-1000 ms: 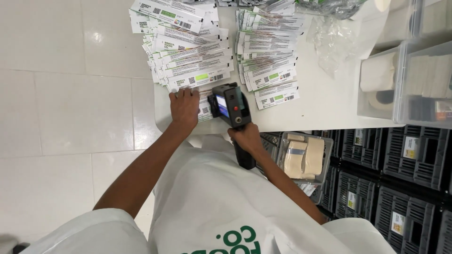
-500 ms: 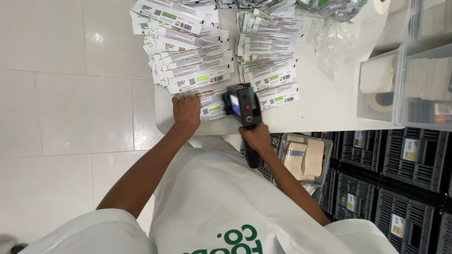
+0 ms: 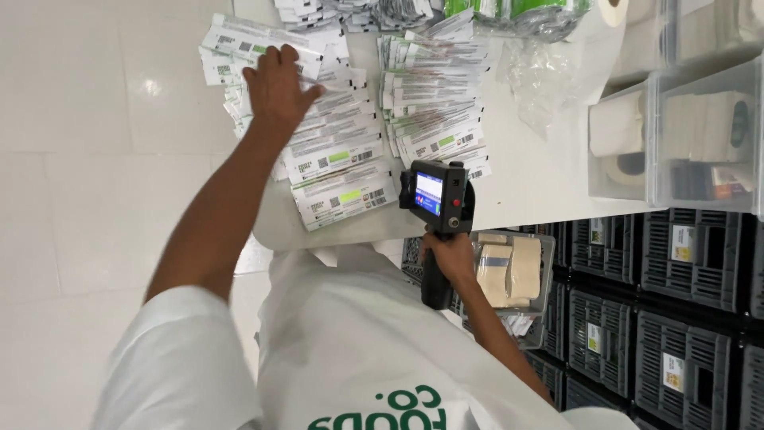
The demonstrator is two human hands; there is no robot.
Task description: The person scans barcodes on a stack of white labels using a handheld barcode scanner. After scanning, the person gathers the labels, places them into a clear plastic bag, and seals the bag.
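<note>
Head view: the left hand (image 3: 274,87) lies flat, fingers spread, on the far end of the left row of labels (image 3: 334,159), which runs lengthwise away across the white surface (image 3: 525,183); the right hand (image 3: 450,255), fingers clamped on its grip, holds a handheld printer (image 3: 436,195) at the near edge, beside the right row (image 3: 434,111); bins (image 3: 692,135) stand right.

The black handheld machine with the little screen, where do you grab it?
Grab the black handheld printer by its long dark handle below the screen, coming from underneath, as the right hand does. The handle is narrow enough to wrap; the boxy head is not.
</note>
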